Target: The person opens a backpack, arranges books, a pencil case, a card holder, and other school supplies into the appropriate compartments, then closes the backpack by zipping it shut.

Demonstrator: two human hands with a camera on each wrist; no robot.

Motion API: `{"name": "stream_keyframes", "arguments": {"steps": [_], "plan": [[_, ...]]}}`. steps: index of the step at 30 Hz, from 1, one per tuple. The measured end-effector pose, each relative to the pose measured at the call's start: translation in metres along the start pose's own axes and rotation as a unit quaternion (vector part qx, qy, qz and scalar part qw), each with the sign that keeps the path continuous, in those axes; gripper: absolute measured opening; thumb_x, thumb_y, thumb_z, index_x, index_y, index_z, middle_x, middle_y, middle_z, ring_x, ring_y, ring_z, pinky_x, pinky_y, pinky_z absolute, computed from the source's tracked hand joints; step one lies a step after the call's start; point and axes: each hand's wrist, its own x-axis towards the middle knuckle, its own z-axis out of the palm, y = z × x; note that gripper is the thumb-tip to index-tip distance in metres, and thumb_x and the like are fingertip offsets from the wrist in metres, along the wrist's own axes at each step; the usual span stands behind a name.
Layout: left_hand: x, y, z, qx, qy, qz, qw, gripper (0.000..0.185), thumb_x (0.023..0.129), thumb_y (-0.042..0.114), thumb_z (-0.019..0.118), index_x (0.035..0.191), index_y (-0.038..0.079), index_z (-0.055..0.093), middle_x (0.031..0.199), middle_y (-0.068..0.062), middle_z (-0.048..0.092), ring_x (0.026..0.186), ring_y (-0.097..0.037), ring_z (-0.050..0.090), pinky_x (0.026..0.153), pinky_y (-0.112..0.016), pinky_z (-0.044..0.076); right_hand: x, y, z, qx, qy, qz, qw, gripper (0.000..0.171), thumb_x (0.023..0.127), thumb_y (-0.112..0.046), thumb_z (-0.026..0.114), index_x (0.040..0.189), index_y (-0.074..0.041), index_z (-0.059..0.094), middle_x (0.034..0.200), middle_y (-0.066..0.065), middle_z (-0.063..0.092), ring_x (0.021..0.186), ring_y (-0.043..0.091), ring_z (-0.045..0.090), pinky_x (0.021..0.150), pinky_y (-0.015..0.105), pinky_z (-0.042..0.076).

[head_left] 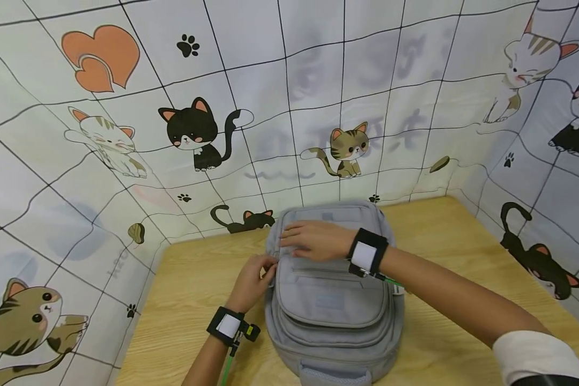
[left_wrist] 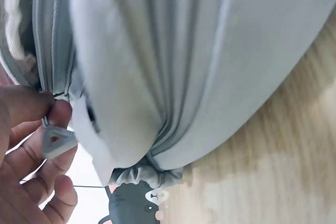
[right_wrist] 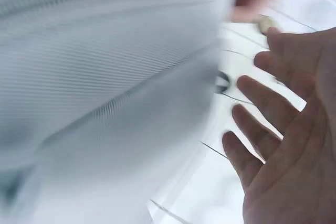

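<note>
A grey backpack [head_left: 333, 300] lies flat on the wooden table [head_left: 193, 300], front pockets up. My left hand [head_left: 255, 276] is at its left side and pinches a grey triangular zipper pull [left_wrist: 55, 142] between thumb and finger. My right hand [head_left: 309, 240] lies across the top of the backpack with straight fingers; in the right wrist view its fingers [right_wrist: 262, 129] are spread beside the blurred grey fabric [right_wrist: 105, 77]. Black bands with white patches sit on both wrists.
Cat-patterned cloth walls [head_left: 198, 128] close in the table at the back, left and right. Bare wood shows to the left and right of the backpack. A green cord [head_left: 229, 364] hangs from my left wrist band.
</note>
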Motion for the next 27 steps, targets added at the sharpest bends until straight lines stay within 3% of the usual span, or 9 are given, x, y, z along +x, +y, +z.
{"name": "stream_keyframes", "arguments": {"steps": [4, 8, 17, 23, 27], "plan": [[-0.01, 0.0, 0.007, 0.004, 0.011, -0.017, 0.9998, 0.009, 0.103, 0.007, 0.07, 0.11, 0.011, 0.073, 0.097, 0.001, 0.067, 0.089, -0.012, 0.059, 0.079, -0.032, 0.052, 0.033, 0.015, 0.027, -0.013, -0.05, -0.02, 0.998, 0.044, 0.112, -0.031, 0.056, 0.15, -0.012, 0.062, 0.159, 0.013, 0.057, 0.155, 0.04, 0.042, 0.129, 0.054, 0.03], [-0.013, 0.0, 0.009, -0.009, 0.019, -0.03, 0.9993, 0.008, 0.103, 0.007, 0.069, 0.107, 0.011, 0.075, 0.094, 0.001, 0.066, 0.087, -0.011, 0.057, 0.071, -0.025, 0.048, 0.043, 0.029, 0.046, 0.012, -0.051, -0.018, 0.998, 0.04, 0.112, -0.033, 0.054, 0.144, -0.014, 0.067, 0.152, 0.009, 0.062, 0.153, 0.04, 0.043, 0.129, 0.055, 0.029], [-0.019, 0.004, 0.002, -0.019, 0.028, -0.036, 0.9988, 0.006, 0.101, 0.006, 0.072, 0.102, 0.011, 0.075, 0.09, 0.003, 0.063, 0.084, -0.011, 0.055, 0.069, -0.024, 0.046, 0.045, 0.026, 0.035, 0.064, -0.052, -0.019, 0.996, 0.038, 0.112, -0.029, 0.055, 0.141, -0.009, 0.068, 0.151, 0.014, 0.062, 0.154, 0.044, 0.041, 0.131, 0.06, 0.022], [-0.035, 0.014, 0.0, -0.017, 0.028, -0.041, 0.9986, 0.009, 0.099, 0.005, 0.073, 0.099, 0.014, 0.074, 0.089, 0.005, 0.063, 0.083, -0.008, 0.054, 0.07, -0.023, 0.046, 0.045, 0.029, 0.044, 0.055, -0.052, -0.015, 0.997, 0.037, 0.113, -0.029, 0.052, 0.142, -0.012, 0.066, 0.154, 0.012, 0.059, 0.156, 0.04, 0.039, 0.133, 0.058, 0.016], [-0.046, 0.02, 0.002, -0.004, 0.043, -0.021, 0.9988, 0.011, 0.097, 0.003, 0.075, 0.096, 0.014, 0.071, 0.088, 0.006, 0.061, 0.082, -0.007, 0.054, 0.069, -0.022, 0.047, 0.045, 0.027, 0.043, 0.069, -0.051, -0.01, 0.996, 0.036, 0.112, -0.028, 0.054, 0.142, -0.01, 0.066, 0.153, 0.014, 0.059, 0.156, 0.04, 0.039, 0.133, 0.058, 0.015]]}}
